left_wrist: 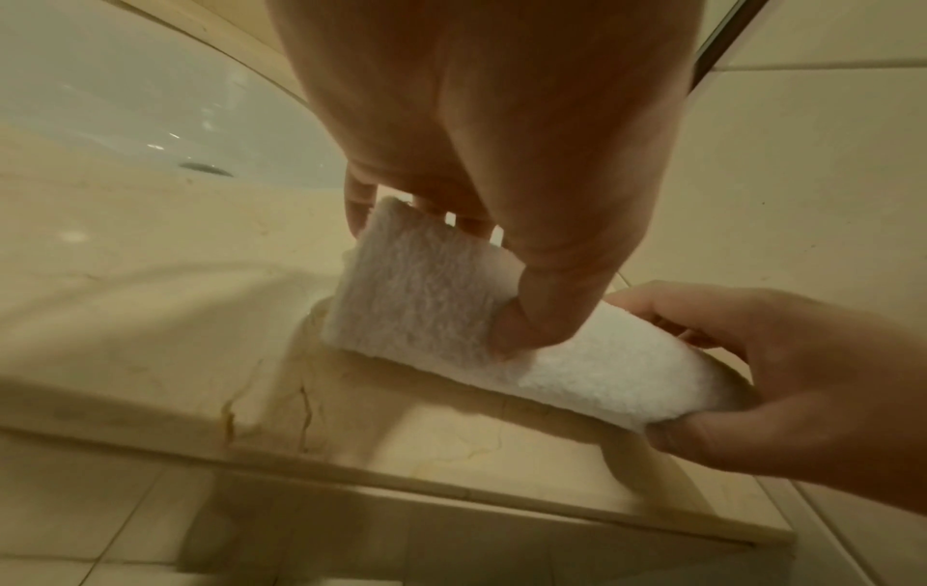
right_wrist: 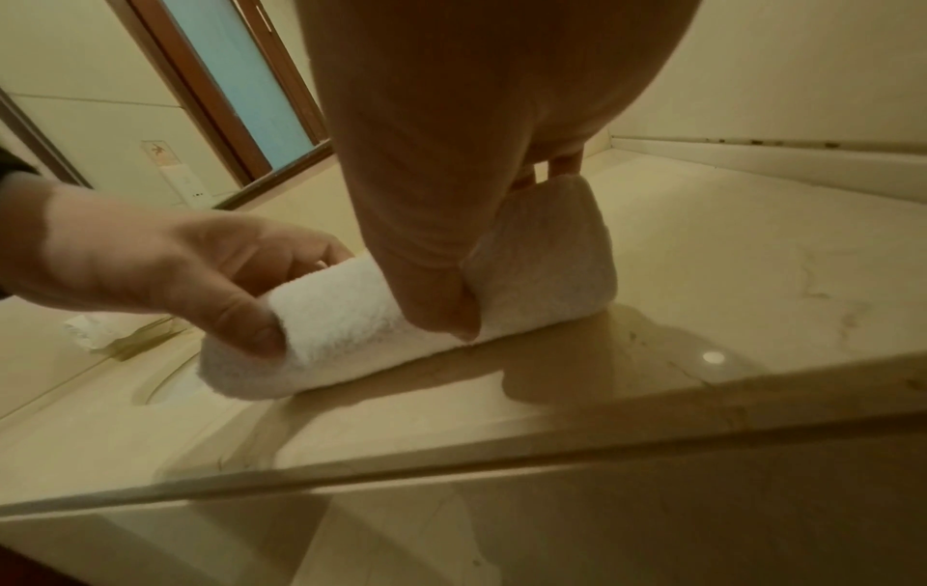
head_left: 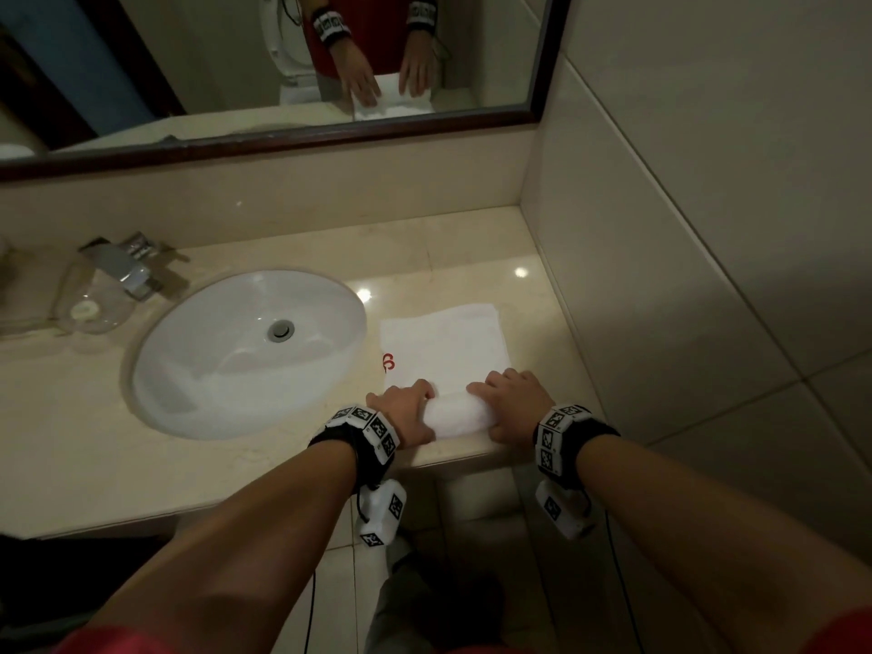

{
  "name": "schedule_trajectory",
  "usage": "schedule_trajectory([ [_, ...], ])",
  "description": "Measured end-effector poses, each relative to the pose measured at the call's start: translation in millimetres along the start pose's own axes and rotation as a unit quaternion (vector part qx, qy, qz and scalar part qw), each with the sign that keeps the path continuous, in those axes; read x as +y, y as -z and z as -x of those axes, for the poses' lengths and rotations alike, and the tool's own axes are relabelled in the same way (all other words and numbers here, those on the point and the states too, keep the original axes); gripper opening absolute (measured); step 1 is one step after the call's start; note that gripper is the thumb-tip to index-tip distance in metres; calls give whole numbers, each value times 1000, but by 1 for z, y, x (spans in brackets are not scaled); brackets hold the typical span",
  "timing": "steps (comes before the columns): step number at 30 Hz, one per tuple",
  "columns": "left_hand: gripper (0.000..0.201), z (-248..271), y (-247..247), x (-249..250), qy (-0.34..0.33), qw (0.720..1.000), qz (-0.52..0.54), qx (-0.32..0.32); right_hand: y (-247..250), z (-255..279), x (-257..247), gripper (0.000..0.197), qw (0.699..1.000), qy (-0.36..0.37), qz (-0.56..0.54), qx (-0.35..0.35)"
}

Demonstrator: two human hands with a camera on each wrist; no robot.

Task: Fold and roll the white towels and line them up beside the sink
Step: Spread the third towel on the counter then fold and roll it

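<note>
A white towel [head_left: 443, 344] with a small red mark lies on the counter just right of the sink [head_left: 245, 351]. Its near end is rolled into a thick roll [head_left: 460, 415] close to the counter's front edge. My left hand [head_left: 406, 410] grips the roll's left end, thumb in front and fingers over the top. My right hand [head_left: 516, 403] grips the right end the same way. The left wrist view shows the roll [left_wrist: 501, 329] pinched under my left thumb. In the right wrist view the roll [right_wrist: 401, 321] sits between both hands. The far part of the towel lies flat.
A chrome tap [head_left: 127, 266] and a clear glass dish [head_left: 94, 304] stand left of the sink. A mirror [head_left: 283, 63] hangs above the backsplash. A tiled wall [head_left: 684, 276] bounds the counter [head_left: 448, 257] on the right. Floor tiles lie below the front edge.
</note>
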State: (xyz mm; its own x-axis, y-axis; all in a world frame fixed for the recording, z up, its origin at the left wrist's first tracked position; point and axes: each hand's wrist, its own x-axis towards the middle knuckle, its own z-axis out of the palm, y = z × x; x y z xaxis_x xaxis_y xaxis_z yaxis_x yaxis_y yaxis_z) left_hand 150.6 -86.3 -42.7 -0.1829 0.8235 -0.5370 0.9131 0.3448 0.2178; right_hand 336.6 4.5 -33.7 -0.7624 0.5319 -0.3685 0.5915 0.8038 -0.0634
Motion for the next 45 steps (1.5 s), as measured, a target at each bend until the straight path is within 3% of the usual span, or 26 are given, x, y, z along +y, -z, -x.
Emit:
schedule_trajectory([
  [4,53,-2,13,-4,1,999,1,-44,13,-8,0,59,998,-12,-29,-46],
  [8,69,-5,25,-7,-19,998,-12,-67,21,-17,1,61,991,-33,-91,-95],
  [14,60,-22,43,-16,-64,993,-61,-83,21,-27,5,50,966,-83,-206,-130],
  [18,49,-37,48,-22,-56,988,20,-142,20,-34,8,51,969,-86,-196,-125],
  [23,35,-49,50,-26,-49,987,56,-146,20,-42,14,48,973,-94,-166,-127],
  [27,33,-58,54,-27,-57,981,71,-169,20,-48,14,43,973,-105,-166,-124],
  [30,43,-63,56,-26,-61,979,62,-186,22,-52,15,38,967,-127,-181,-125],
  [38,42,-70,56,-33,-43,979,79,-181,21,-59,17,19,959,-155,-195,-137],
  [45,36,-63,52,-33,-46,987,96,-118,20,-60,14,31,967,-144,-180,-105],
])
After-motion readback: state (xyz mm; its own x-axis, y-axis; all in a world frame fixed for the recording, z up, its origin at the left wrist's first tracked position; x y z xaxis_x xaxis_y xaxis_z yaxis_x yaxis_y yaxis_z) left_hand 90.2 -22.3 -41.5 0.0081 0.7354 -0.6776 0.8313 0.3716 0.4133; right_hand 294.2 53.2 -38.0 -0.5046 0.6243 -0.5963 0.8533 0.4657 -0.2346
